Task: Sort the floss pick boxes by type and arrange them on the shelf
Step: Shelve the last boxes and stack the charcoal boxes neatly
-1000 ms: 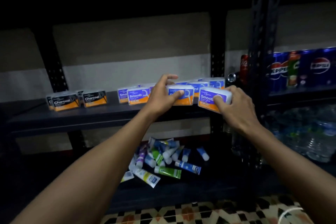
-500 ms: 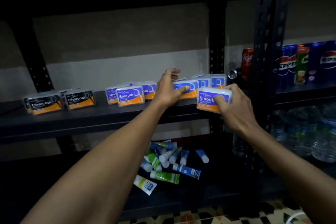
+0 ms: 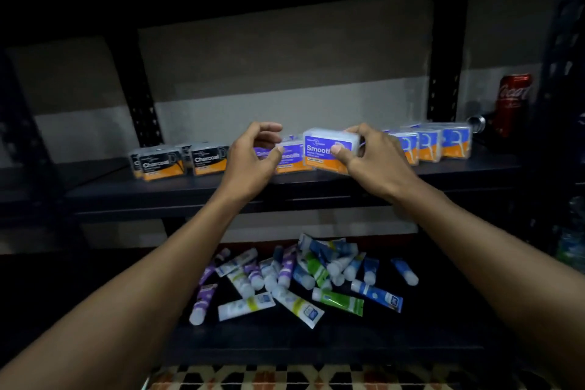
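Observation:
On the dark shelf (image 3: 190, 193), black-and-orange Charcoal boxes (image 3: 180, 160) stand at the left. Blue-and-orange Smooth boxes (image 3: 427, 144) line the right. More Smooth boxes (image 3: 292, 158) stand in the middle, partly hidden behind my left hand. My right hand (image 3: 370, 158) grips one Smooth box (image 3: 327, 149), holding it just above the shelf's front. My left hand (image 3: 253, 158) hovers beside it with curled, spread fingers and holds nothing.
A red cola can (image 3: 512, 103) stands at the shelf's right end by a black upright post (image 3: 444, 73). A heap of several small tubes (image 3: 297, 275) lies on the lower shelf. Patterned floor tiles (image 3: 285, 377) show at the bottom.
My left hand has let go of the Smooth box it held on the shelf. My right hand has carried its Smooth box leftward. The camera has swung left, so the drink cans mostly left view.

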